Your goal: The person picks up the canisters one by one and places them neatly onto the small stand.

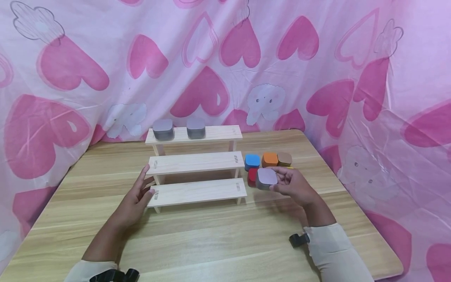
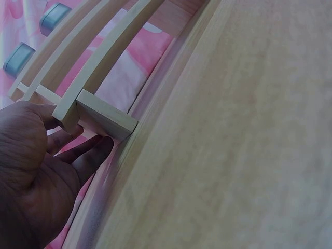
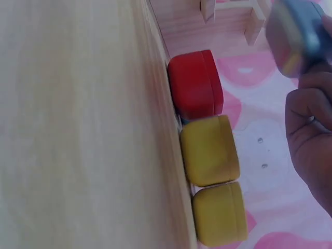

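Note:
A pale wooden stand of three steps (image 1: 197, 162) stands mid-table. At its left end is my left hand (image 1: 135, 197), index finger reaching toward the middle step and thumb at the corner of the lowest. In the left wrist view its fingers (image 2: 96, 158) lie beside the end leg (image 2: 106, 115). My right hand (image 1: 294, 186) pinches a grey rounded-square block (image 1: 266, 177) by its side, just right of the stand. The right wrist view shows this block raised off the table and partly cut off. Two similar grey blocks (image 1: 163, 130) sit on the top step's left part.
Beside the stand's right end are more rounded blocks: blue (image 1: 252, 161), orange (image 1: 269, 159), brown (image 1: 284, 158) and red (image 1: 251, 176). Yellow blocks (image 3: 210, 150) stand near the red one in the right wrist view. A heart-patterned curtain (image 1: 211, 47) hangs behind the wooden table (image 1: 218, 246).

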Demonstrator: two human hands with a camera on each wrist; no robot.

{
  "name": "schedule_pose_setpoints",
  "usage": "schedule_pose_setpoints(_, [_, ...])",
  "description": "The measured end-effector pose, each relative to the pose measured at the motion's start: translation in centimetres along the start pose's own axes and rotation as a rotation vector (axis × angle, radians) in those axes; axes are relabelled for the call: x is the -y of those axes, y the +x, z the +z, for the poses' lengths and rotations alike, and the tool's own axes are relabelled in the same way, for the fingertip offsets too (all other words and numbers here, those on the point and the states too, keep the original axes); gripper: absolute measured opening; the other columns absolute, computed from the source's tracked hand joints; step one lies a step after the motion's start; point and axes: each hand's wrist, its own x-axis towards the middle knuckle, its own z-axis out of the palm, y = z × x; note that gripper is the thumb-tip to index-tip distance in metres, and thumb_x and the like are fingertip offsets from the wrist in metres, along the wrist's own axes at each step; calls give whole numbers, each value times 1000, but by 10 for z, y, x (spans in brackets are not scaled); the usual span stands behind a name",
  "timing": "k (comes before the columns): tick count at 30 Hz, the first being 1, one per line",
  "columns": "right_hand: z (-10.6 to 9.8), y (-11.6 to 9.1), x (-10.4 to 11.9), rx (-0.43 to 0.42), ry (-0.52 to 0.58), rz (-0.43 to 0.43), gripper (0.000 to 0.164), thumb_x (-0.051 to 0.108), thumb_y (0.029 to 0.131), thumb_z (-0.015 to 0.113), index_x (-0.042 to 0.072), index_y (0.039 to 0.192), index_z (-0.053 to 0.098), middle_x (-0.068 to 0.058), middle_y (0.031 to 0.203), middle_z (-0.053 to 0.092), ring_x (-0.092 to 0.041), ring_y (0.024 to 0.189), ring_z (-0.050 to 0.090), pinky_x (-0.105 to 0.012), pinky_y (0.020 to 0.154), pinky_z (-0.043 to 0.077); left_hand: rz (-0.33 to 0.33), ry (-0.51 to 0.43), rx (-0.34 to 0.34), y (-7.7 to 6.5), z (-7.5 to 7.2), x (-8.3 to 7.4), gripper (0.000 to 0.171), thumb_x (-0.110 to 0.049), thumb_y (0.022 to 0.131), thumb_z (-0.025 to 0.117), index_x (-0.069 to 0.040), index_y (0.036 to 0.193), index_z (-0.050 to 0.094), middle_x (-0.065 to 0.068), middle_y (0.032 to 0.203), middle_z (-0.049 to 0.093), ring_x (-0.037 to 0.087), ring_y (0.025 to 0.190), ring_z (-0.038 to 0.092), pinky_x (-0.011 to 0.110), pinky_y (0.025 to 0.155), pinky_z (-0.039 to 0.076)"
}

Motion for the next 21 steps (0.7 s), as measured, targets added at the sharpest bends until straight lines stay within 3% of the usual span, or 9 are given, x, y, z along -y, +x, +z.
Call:
schedule_pose_setpoints(5, [6,0,5,-32,102,-60,60,-13,93,70,-21,149,50,9,116,76,0,78,61,-10,57,46,12,8,-5,0,-1,0,87,-23,117,54,-53,172,-7,30,173,36,56,156,42,-3,100,35])
schedule_pose_setpoints(13, [6,5,21,-75,-1,-28,57,-2,99,63,-14,154,52,14,114,78,-2,92,69,-16,76,62,17,-2,3,1,1,1,87,-23,117,53,-52,172,-7,31,173,35,58,155,43,-1,100,36])
schedule_pose_setpoints(18, [5,15,36,-79,-42,-68,54,-1,99,64,-9,152,56,7,106,75,-3,67,54,-18,55,48,8,4,-5,0,1,0,87,-23,117,53,-52,172,-8,31,173,36,58,155,43,-2,100,35])
schedule_pose_setpoints(20, [4,21,43,-85,-63,-71,54,0,99,66,-7,152,57,2,107,73,-5,63,49,-20,52,45,5,7,-5,-1,1,0,87,-23,117,53,-52,172,-8,31,173,35,58,155,42,-1,101,35])
schedule_pose_setpoints(21, [3,23,47,-89,-76,-65,55,2,100,67,-5,153,57,-1,110,73,-6,65,54,-20,55,47,5,7,-5,-1,1,0,87,-23,117,53,-52,172,-8,31,173,36,58,156,42,-1,101,35])
